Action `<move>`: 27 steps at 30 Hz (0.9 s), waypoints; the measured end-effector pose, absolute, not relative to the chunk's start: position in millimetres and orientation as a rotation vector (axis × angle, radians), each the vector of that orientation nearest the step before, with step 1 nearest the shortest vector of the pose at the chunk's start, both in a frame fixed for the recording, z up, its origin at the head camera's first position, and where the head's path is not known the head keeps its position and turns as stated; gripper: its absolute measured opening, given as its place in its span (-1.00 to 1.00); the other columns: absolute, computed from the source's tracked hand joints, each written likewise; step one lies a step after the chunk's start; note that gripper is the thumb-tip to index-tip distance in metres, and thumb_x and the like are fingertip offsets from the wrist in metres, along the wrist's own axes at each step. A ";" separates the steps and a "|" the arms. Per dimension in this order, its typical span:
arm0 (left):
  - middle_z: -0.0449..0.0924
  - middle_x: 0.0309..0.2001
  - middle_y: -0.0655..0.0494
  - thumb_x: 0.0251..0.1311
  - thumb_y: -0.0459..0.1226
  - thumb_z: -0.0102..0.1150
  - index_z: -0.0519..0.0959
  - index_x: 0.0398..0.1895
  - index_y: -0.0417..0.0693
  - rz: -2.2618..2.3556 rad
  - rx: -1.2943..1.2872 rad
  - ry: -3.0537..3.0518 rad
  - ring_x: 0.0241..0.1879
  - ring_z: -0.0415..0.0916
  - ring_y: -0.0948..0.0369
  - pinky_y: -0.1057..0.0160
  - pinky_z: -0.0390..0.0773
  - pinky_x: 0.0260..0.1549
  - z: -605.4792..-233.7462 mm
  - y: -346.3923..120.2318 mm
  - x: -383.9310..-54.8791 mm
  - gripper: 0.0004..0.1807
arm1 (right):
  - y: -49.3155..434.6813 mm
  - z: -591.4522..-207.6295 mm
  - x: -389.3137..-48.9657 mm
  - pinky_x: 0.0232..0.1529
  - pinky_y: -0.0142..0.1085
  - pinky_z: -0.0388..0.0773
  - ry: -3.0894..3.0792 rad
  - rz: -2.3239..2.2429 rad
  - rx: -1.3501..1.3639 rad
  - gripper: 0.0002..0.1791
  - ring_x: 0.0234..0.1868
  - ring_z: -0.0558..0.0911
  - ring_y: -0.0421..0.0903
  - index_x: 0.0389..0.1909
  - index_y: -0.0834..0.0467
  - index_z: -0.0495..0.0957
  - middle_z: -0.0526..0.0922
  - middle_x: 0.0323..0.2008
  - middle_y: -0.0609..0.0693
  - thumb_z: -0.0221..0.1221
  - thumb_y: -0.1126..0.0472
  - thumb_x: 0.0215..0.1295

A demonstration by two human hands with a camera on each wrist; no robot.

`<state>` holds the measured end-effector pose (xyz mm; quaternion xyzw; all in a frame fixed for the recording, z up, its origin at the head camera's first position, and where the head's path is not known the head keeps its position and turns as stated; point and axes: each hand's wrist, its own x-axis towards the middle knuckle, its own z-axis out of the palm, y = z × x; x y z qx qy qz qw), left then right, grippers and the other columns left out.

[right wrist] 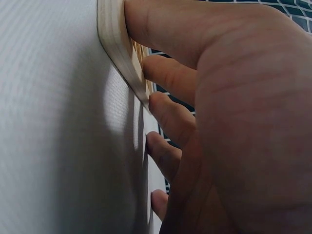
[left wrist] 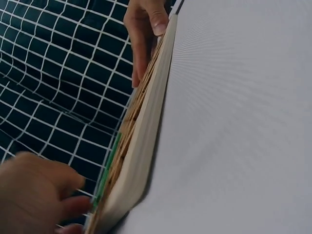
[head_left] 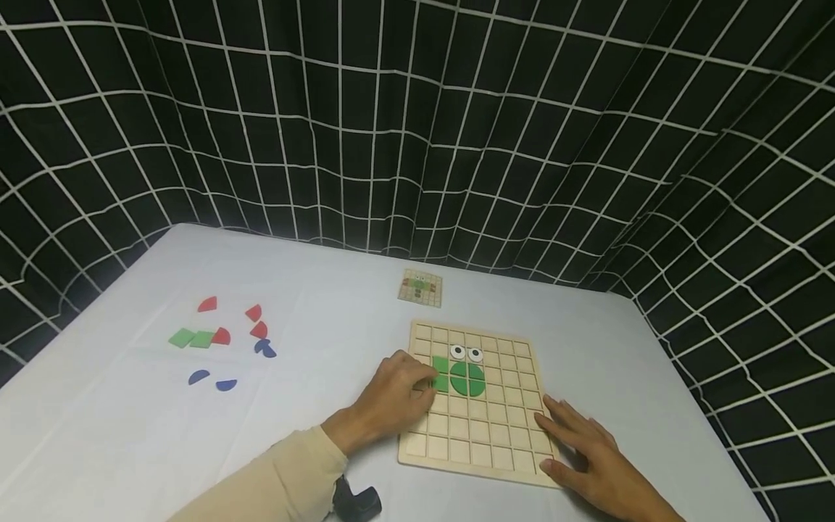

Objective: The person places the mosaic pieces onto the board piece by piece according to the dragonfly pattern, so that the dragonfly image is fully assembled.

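Observation:
A wooden grid board lies on the table, with two round eye pieces above a disc of green quarter-circle pieces. Left of the disc sit two green square tiles, an upper one and a lower one. My left hand reaches over the board's left side, index finger and thumb pinching the lower tile at its left edge. My right hand rests at the board's right edge with relaxed, spread fingers; its thumb touches the rim near the corner.
A small pattern card lies behind the board. On the left of the table are several red quarter-circles, two loose green tiles and several blue half-circle pieces. A black curtain with white grid lines surrounds the table.

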<state>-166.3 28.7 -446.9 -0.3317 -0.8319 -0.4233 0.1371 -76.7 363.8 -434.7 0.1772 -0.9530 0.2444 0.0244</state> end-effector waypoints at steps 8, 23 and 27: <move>0.73 -0.23 0.01 0.08 -0.41 0.35 0.71 -0.18 -0.25 -1.270 -0.884 -2.308 -0.14 0.54 0.13 0.05 0.51 -0.12 -423.6 3.6 -164.8 -0.79 | 365.4 -438.6 -75.9 0.39 0.21 -0.08 -2.968 0.768 0.538 -0.34 0.42 -0.11 -0.56 0.32 0.09 0.53 0.32 0.44 0.16 0.39 0.01 0.19; 0.73 -0.18 -0.07 0.03 -0.52 0.33 0.72 -0.16 -0.24 -1.112 -0.447 -2.274 -0.08 0.58 -0.04 -0.06 0.50 -0.05 -391.6 -111.3 -174.3 -0.73 | 365.4 -436.1 -77.4 0.29 -0.59 -0.38 -2.917 0.732 0.623 -0.34 0.43 -0.11 -0.59 0.30 0.13 0.53 0.35 0.42 0.16 0.41 0.06 0.17; 0.72 -0.18 -0.13 0.02 -0.54 0.32 0.71 -0.16 -0.26 -1.064 -0.375 -2.273 -0.09 0.57 -0.08 -0.06 0.47 -0.08 -389.6 -133.8 -174.7 -0.73 | 364.8 -436.9 -76.8 0.44 -0.33 -0.34 -2.943 0.782 0.575 -0.34 0.42 -0.11 -0.60 0.31 0.11 0.53 0.32 0.44 0.13 0.39 0.03 0.19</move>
